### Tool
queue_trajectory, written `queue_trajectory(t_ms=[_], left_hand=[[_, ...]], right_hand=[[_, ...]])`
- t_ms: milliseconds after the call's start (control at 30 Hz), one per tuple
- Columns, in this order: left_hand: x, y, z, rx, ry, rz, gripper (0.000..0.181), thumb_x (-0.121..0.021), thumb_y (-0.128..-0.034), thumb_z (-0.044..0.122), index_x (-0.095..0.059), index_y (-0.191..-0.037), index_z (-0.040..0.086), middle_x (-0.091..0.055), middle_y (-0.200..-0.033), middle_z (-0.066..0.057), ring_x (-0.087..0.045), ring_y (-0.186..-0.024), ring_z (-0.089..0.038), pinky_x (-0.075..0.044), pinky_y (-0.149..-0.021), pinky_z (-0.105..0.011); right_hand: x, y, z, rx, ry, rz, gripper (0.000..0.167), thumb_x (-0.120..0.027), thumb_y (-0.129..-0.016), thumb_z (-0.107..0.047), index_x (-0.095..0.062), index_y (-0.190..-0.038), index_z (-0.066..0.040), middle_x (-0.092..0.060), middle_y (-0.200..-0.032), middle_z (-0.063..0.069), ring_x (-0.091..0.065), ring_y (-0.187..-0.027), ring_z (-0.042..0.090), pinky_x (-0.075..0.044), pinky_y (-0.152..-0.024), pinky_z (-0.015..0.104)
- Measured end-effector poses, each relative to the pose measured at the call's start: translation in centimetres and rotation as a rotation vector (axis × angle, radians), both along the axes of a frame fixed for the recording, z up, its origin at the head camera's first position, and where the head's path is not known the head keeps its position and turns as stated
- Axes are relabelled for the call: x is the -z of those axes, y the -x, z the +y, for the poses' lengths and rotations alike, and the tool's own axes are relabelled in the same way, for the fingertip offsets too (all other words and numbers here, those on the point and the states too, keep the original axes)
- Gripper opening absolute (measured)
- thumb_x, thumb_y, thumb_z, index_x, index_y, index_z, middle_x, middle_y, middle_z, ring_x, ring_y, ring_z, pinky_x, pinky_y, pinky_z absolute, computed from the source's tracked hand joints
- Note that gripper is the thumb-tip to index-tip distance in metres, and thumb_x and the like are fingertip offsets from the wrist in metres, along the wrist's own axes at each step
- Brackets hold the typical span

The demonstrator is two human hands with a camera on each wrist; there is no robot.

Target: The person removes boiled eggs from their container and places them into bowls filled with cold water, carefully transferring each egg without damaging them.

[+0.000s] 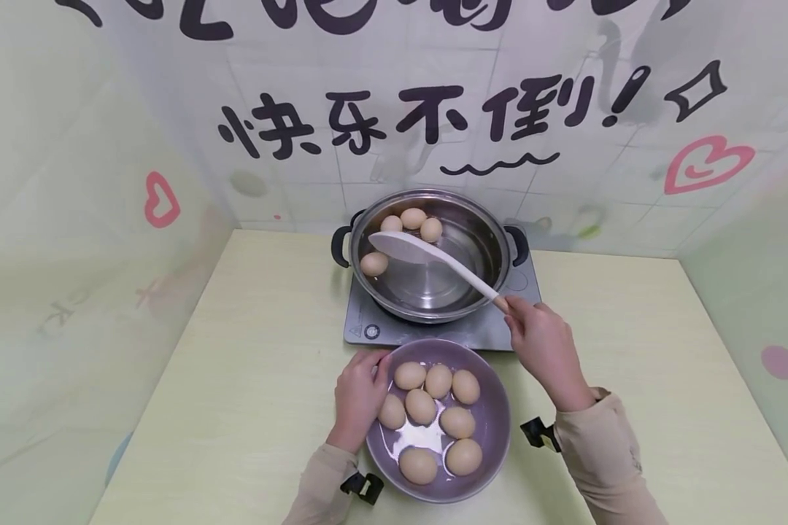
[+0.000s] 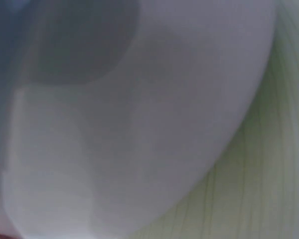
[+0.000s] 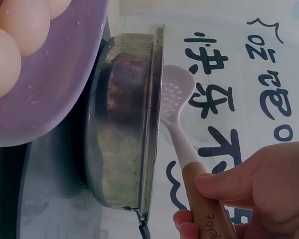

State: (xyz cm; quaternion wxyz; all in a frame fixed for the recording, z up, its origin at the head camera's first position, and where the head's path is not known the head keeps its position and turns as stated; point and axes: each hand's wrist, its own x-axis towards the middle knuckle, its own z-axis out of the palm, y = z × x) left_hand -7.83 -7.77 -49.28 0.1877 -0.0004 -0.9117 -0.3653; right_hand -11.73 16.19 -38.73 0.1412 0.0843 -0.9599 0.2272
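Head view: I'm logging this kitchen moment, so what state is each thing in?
Pot: uncovered, on the cooker.
Cooker: under the pot; whether switched on, cannot tell.
Bowl: upright on the table.
Eggs in the bowl: eight, in their shells.
Eggs in the pot: four visible, in their shells.
Slotted spoon: held over the pot, no egg on it.
Left hand: grips the bowl's rim.
Right hand: grips the spoon's handle.

So the pot point(image 1: 427, 293) sits on the hot plate point(image 1: 492, 334) at the back of the bench point(image 1: 263, 313), four eggs point(image 1: 413, 218) in it, three toward the back and one over left. The bowl point(image 1: 497, 430) with eight more eggs point(image 1: 421, 406) is just in front, left hand point(image 1: 357, 394) at its left rim, and the spoon point(image 1: 407, 248) is over the pot.
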Motion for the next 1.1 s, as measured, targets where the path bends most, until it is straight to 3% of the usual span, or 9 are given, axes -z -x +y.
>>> queue_trajectory(t_ms=[500,800,933,1100], left_hand=[[-0.1,0.0,0.1,-0.005,-0.004,-0.013,0.012,-0.063,-0.0843,0.016,-0.07,-0.09,0.008,-0.063,-0.08,-0.004,-0.064,-0.073,-0.028,-0.05,-0.058,-0.042],[0.1,0.1,0.0,-0.006,-0.001,-0.004,0.011,-0.064,-0.0842,0.016,-0.071,-0.089,0.008,-0.063,-0.08,-0.004,-0.064,-0.073,-0.027,-0.049,-0.057,-0.042],[0.0,0.1,0.0,-0.006,-0.005,-0.008,0.012,-0.064,-0.0842,0.016,-0.07,-0.09,0.008,-0.063,-0.08,-0.004,-0.064,-0.072,-0.027,-0.049,-0.058,-0.042],[0.0,0.2,0.1,-0.006,-0.004,-0.007,0.011,-0.064,-0.0841,0.016,-0.071,-0.089,0.009,-0.062,-0.079,-0.003,-0.064,-0.072,-0.027,-0.049,-0.057,-0.041]], right_hand=[[0.0,-1.6,-0.2,-0.038,-0.077,-0.042,0.018,-0.062,-0.081,-0.004,-0.066,-0.098,-0.006,-0.055,-0.062,0.01,-0.048,-0.05,0.026,-0.037,-0.044,0.039],[-1.2,-3.2,0.5,-0.011,-0.122,-0.137,0.008,-0.059,-0.087,-0.019,-0.065,-0.09,-0.015,-0.045,-0.055,-0.001,-0.039,-0.046,0.016,-0.028,-0.04,0.029],[-1.7,-3.6,1.1,0.006,-0.125,-0.16,0.012,-0.056,-0.089,-0.028,-0.065,-0.088,-0.019,-0.04,-0.052,-0.004,-0.036,-0.044,0.014,-0.026,-0.039,0.029],[-2.0,-3.8,2.0,0.021,-0.138,-0.176,0.012,-0.063,-0.084,-0.024,-0.066,-0.094,-0.017,-0.045,-0.052,-0.005,-0.037,-0.043,0.013,-0.027,-0.038,0.029]])
